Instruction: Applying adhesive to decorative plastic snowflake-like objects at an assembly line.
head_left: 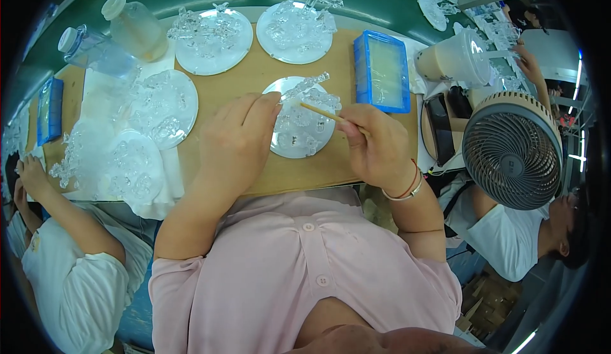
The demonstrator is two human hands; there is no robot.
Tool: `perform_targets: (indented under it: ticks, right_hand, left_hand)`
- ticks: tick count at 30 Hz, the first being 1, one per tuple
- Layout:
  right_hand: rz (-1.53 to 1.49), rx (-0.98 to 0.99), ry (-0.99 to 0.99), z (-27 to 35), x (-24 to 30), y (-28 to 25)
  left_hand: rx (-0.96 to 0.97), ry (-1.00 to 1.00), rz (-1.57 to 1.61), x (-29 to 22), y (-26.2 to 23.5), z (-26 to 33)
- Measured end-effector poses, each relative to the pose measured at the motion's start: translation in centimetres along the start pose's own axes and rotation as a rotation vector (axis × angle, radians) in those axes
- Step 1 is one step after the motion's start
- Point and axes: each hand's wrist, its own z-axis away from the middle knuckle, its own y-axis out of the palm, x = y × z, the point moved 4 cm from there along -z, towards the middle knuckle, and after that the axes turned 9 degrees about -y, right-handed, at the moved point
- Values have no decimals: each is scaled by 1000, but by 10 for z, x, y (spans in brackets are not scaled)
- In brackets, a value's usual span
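A round clear disc with small glass-like figures on it lies on the wooden board in front of me. My left hand rests on the disc's left edge, fingertips touching a clear cross-shaped piece at its top. My right hand holds a thin wooden stick, whose tip points at the figures near the disc's upper middle.
Several more clear discs with figures lie around: two at the back, two at the left. A blue tray, two plastic bottles, a lidded cup and a grey fan stand nearby. Other people sit on both sides.
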Motion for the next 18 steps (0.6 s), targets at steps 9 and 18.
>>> perform_targets:
  ticks: [9, 18]
  right_hand:
    - [-102, 16, 140, 16, -18, -14]
    - [-204, -12, 343, 20, -49, -26]
  left_hand:
    - [100, -18, 64, 2, 16, -4]
    - [131, -20, -48, -1, 16, -3]
